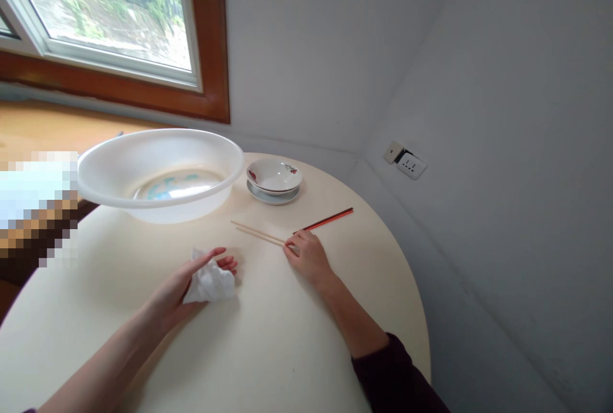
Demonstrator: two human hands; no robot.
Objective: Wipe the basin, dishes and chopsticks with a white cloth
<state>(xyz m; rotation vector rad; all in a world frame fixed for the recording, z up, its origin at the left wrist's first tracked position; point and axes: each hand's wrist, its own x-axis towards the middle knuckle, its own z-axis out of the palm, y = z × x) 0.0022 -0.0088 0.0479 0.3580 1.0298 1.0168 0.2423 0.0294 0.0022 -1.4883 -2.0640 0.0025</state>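
Note:
In my left hand (pixel 175 288), turned palm up with loosely curled fingers, lies a crumpled white tissue (pixel 211 284). My right hand (pixel 310 258) pinches the near ends of two pale wooden chopsticks (pixel 258 233), whose far ends point left toward the basin. Just beyond my right hand, a pair of dark and red chopsticks (pixel 330 218) rests on the table. Their left ends are close to my knuckles. The two hands are apart, with the tissue to the left of the pale chopsticks.
A large translucent plastic basin (pixel 175 212) stands at the table's back left. Beside it a white patterned bowl (pixel 274 177) sits on another grey-white dish (pixel 272 197). The round cream table (pixel 287 349) stands near a wall with a socket (pixel 410 165). A window (pixel 119 17) is behind.

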